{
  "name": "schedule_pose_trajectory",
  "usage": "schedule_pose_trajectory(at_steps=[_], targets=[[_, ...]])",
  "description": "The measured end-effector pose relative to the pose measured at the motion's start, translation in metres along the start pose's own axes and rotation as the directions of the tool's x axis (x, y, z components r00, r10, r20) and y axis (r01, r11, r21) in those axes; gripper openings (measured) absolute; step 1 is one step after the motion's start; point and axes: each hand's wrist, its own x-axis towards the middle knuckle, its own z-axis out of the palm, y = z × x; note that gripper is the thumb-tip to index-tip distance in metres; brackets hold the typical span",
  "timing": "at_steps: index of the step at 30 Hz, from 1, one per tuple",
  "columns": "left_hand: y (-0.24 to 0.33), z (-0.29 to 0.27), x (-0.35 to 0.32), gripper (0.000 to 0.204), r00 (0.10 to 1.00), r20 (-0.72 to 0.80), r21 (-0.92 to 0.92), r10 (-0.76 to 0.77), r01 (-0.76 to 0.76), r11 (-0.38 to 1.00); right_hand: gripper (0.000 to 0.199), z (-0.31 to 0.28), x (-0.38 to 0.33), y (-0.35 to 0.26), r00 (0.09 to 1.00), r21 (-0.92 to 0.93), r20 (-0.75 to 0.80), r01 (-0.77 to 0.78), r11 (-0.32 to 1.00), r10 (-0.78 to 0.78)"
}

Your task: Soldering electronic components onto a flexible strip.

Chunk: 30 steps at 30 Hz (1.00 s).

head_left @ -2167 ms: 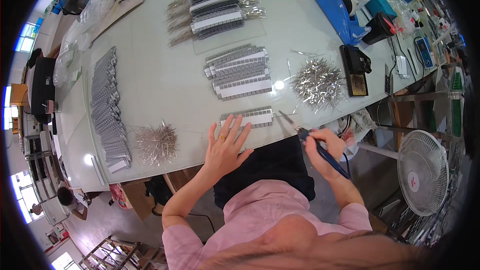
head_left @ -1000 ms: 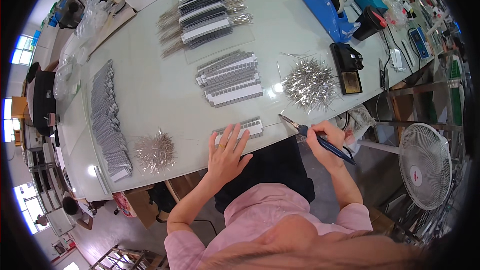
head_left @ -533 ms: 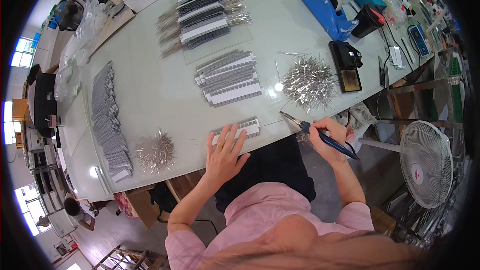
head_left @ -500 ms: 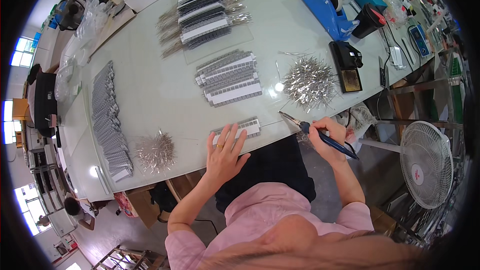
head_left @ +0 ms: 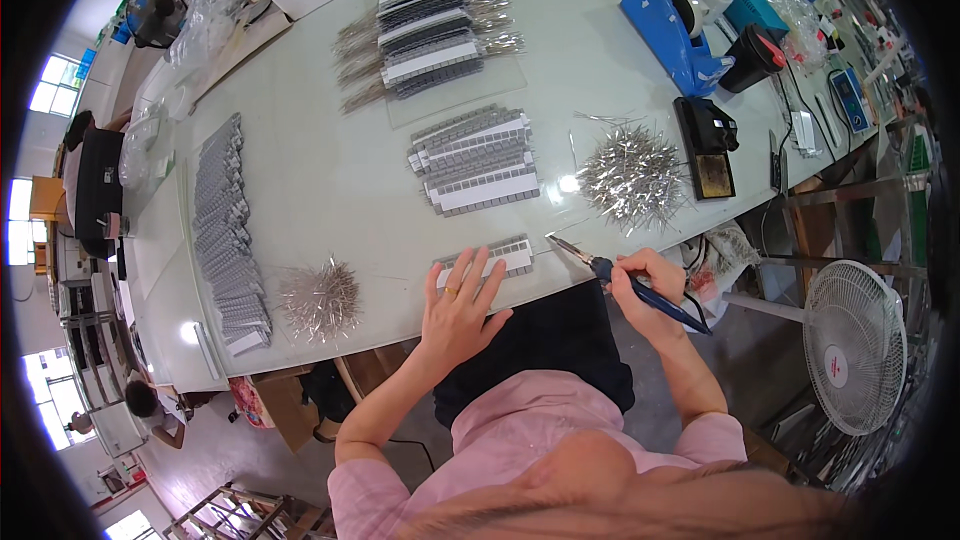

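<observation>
My left hand (head_left: 458, 312) lies with fingers spread on a grey and white segmented strip (head_left: 512, 256) near the table's front edge. In my right hand (head_left: 650, 290) is a soldering iron (head_left: 598, 265) with a dark blue handle, its tip pointing left, just right of the strip's end. Whether the tip touches anything is too small to tell. Beyond the strip lies a stack of similar strips (head_left: 475, 160). A heap of short silvery metal pins (head_left: 632, 178) sits to the right, and a smaller heap of pins (head_left: 322, 300) to the left.
A soldering-iron stand (head_left: 714, 176) with a sponge is right of the large heap. Behind it are a blue tape dispenser (head_left: 668, 30) and a black cup (head_left: 750, 58). Strips with pins (head_left: 430, 35) lie at the back, a row of grey strips (head_left: 225, 230) at left. A white fan (head_left: 853, 348) stands at right.
My right hand has moved the soldering iron slightly left, closer to the strip's right end. My left hand stays on the strip. The whole view has shifted a little.
</observation>
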Motion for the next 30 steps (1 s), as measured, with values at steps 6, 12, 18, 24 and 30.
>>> schedule_pose_trajectory(at_steps=[6,12,18,24,30], targets=[[-0.001,0.000,0.010,0.073,0.999,0.013,-0.015,0.030,-0.029,0.999,0.012,-0.002,0.003,-0.002,0.993,-0.089,0.014,0.116,0.989,-0.115],[0.000,0.000,0.012,0.073,0.999,0.038,0.001,0.021,-0.021,1.000,0.012,0.003,0.007,-0.002,0.988,-0.087,0.037,0.153,0.984,-0.151],[0.001,0.001,0.012,0.073,1.000,0.027,0.022,0.014,-0.015,1.000,0.012,0.004,0.004,0.003,0.999,0.010,0.034,-0.034,0.999,0.034],[0.002,0.000,0.014,0.073,0.999,0.032,0.014,0.006,-0.007,1.000,0.012,0.005,0.006,0.017,0.957,0.337,0.080,-0.289,0.896,0.279],[0.002,0.000,0.015,0.074,0.999,0.034,0.008,0.009,-0.009,1.000,0.009,0.002,0.007,0.024,0.962,0.354,0.119,-0.273,0.895,0.247]])
